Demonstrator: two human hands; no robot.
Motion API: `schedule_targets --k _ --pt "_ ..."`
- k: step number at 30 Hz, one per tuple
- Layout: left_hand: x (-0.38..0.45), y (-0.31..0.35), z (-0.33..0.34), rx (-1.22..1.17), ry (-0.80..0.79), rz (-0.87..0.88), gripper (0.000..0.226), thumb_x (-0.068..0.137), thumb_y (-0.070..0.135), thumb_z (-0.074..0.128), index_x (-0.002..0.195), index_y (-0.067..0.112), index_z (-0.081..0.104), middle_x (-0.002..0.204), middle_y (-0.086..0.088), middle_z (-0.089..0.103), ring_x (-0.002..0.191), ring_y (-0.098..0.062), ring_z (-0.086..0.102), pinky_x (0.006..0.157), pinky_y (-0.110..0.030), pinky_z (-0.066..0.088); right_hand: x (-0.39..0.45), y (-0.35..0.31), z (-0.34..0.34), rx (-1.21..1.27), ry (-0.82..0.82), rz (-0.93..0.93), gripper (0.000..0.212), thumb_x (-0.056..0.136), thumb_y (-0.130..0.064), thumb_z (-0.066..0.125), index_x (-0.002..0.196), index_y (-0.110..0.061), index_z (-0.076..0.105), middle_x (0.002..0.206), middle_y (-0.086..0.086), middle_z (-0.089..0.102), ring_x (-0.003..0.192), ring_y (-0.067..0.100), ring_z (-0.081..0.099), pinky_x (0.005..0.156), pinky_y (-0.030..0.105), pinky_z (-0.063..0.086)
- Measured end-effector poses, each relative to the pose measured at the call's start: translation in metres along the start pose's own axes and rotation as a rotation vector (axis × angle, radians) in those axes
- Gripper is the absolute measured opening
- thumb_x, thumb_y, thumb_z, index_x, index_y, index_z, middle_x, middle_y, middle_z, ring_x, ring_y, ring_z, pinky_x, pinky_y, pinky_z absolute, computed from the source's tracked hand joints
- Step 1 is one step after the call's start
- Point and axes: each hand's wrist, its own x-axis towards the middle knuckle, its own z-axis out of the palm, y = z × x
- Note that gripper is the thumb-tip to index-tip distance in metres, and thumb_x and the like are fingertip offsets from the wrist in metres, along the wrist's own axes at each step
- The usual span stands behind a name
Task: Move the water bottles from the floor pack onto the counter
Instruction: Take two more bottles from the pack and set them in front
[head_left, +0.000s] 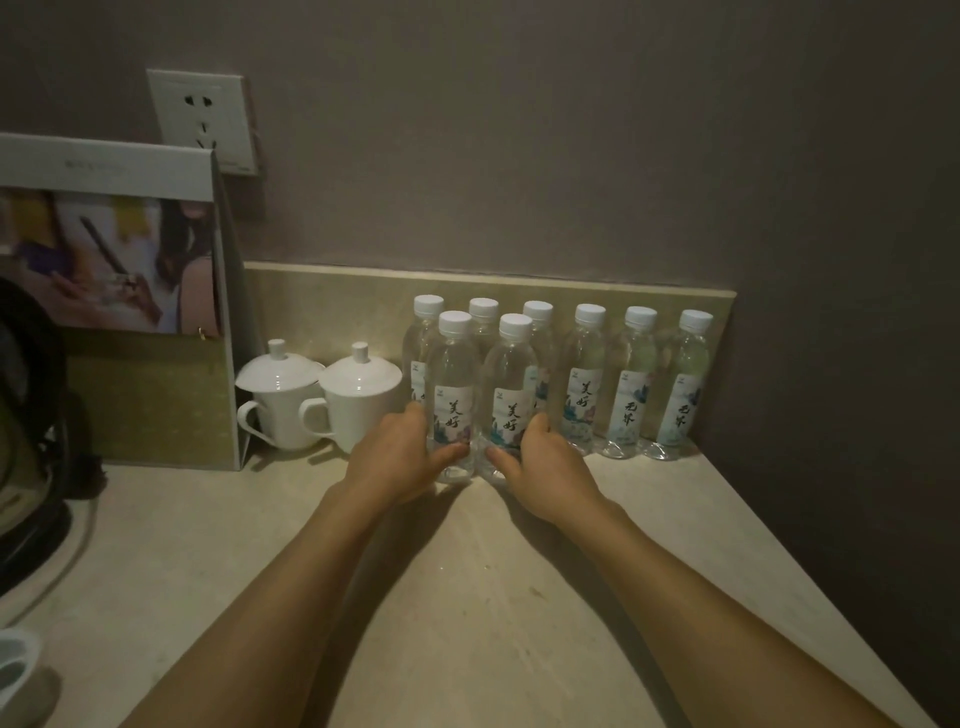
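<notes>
Several clear water bottles with white caps stand upright on the beige counter (467, 571). A back row (636, 384) lines the low backsplash, and two bottles stand in front of it. My left hand (400, 457) grips the lower part of the front left bottle (453, 384); its thumb lies across the bottle's base. My right hand (545, 467) grips the front right bottle (511, 389) the same way. Both front bottles rest on the counter, touching each other. The floor pack is out of view.
Two white lidded cups (322, 395) stand just left of the bottles. A standing printed card (119, 291) and a black kettle (26, 426) with its cord fill the left side. A wall socket (202, 119) is above. The wall closes the right side.
</notes>
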Motion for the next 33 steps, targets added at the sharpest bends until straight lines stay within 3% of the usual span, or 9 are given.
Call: schedule_targets --k 6,28,33 --pt "0.003 -0.003 -0.001 0.028 -0.019 0.018 0.062 0.077 0.064 0.066 0.123 0.024 0.054 0.115 0.000 0.070 0.095 -0.019 0.068 0.079 -0.042 0.060 0.000 -0.001 0.000 0.013 -0.013 0.010 0.058 0.095 -0.045 0.052 0.132 -0.004 0.034 0.129 0.015 0.056 0.115 0.034 0.057 0.086 0.041 0.047" --pt "-0.013 0.010 -0.010 0.009 -0.010 0.003 0.059 0.081 0.060 0.065 0.125 0.022 0.053 0.118 -0.003 0.068 0.101 -0.023 0.066 0.083 -0.045 0.058 -0.007 -0.009 0.003 0.000 0.023 0.073 0.051 0.095 -0.045 0.052 0.125 -0.006 0.037 0.127 0.016 0.057 0.113 0.034 0.057 0.081 0.040 0.047" --pt "-0.017 0.015 -0.012 -0.010 -0.011 -0.010 0.055 0.083 0.056 0.065 0.124 0.022 0.055 0.117 -0.001 0.069 0.099 -0.021 0.067 0.083 -0.043 0.058 -0.007 -0.011 0.003 0.017 0.015 0.087 0.055 0.095 -0.044 0.052 0.130 -0.005 0.035 0.129 0.016 0.056 0.115 0.034 0.056 0.087 0.043 0.048"
